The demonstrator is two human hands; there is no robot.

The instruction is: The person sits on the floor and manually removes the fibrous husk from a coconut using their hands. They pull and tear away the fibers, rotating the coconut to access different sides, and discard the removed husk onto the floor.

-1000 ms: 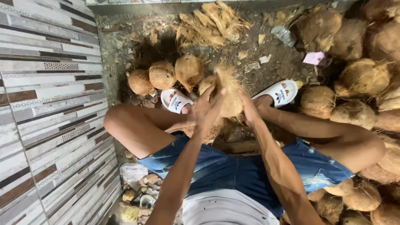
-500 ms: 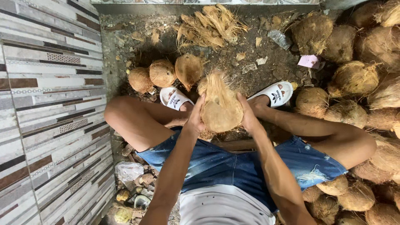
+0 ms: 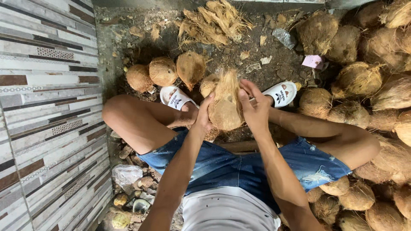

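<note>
Both my left hand and right hand clasp a half-husked coconut at frame centre, mid-husking; next, I judge, tearing away remaining fibre.

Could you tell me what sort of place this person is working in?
Probably an informal coconut-husking spot beside a building: a dirt floor strewn with husk fibre, a heap of coconuts at one side, and a tiled wall at the other.
</note>
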